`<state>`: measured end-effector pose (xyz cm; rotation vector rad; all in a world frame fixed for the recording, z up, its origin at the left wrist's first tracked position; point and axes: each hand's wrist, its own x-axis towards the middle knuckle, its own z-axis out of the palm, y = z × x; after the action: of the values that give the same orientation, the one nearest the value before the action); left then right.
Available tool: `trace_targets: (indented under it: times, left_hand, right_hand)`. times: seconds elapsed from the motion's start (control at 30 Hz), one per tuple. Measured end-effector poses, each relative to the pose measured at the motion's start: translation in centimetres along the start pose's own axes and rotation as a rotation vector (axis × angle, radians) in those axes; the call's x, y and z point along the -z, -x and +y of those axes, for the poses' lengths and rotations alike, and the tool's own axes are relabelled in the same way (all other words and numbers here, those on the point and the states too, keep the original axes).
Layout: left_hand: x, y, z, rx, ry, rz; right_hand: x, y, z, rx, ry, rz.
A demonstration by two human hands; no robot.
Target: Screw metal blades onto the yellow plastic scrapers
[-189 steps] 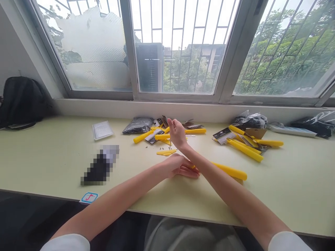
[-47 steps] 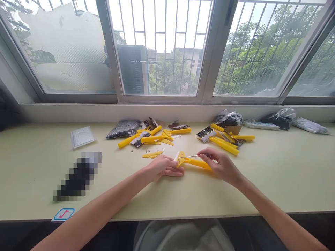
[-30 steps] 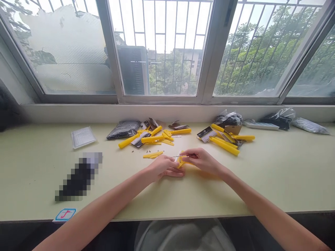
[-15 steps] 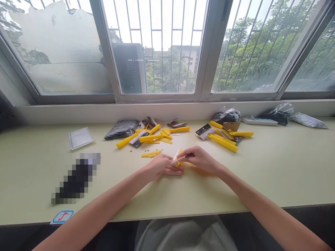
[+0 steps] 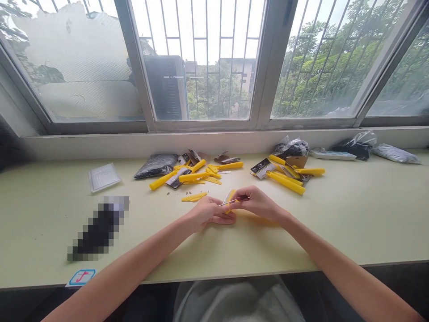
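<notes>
At the middle of the table, my left hand [image 5: 212, 212] is closed on a yellow scraper [image 5: 229, 209], whose head shows a pale edge. The scraper's handle seems to run to the right beneath my right wrist, mostly hidden. In my right hand [image 5: 256, 200] is a thin screwdriver [image 5: 242, 197] with a dark reddish handle. Its metal shaft slants left and down across the scraper head, and the tip ends at my left fingers. Just beyond my left hand lie loose yellow plates [image 5: 194, 197] with several small screws [image 5: 187, 193] near them.
Behind my hands lie a heap of yellow scrapers [image 5: 196, 177] with black cards and a second heap [image 5: 286, 181] to the right. A dark plastic bag [image 5: 156, 166], a clear tray [image 5: 104, 177] and a numbered card [image 5: 82, 277] are on the left. More bags [image 5: 355, 146] line the window.
My right hand has shifted slightly, and the screwdriver's handle and shaft have changed angle a little. The pale strip on the scraper head shows more clearly. My left hand stays nearly still.
</notes>
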<state>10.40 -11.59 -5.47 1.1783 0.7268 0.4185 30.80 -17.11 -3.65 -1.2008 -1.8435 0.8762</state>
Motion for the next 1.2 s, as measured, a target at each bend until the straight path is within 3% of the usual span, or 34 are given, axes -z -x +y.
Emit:
trace_targets:
  times: [0.37, 0.6, 0.83, 1.2]
  left_hand:
    - [-1.6, 0.5, -0.5, -0.220, -0.090, 0.083]
    - [-1.8, -0.2, -1.6, -0.405, -0.144, 0.091]
    - [-1.8, -0.7, -2.3, -0.552, -0.297, 0.103]
    - [-2.5, -0.4, -1.9, -0.578, -0.329, 0.099]
  right_hand:
    - [-0.1, 0.4, 0.1, 0.038, 0.206, 0.102]
    - [-0.6, 0.8, 0.0, 0.210, 0.577, 0.219]
    - [-0.9, 1.5, 0.7, 0.326, 0.598, 0.290]
    - [-0.7, 2.2, 0.9, 0.363, 0.666, 0.323]
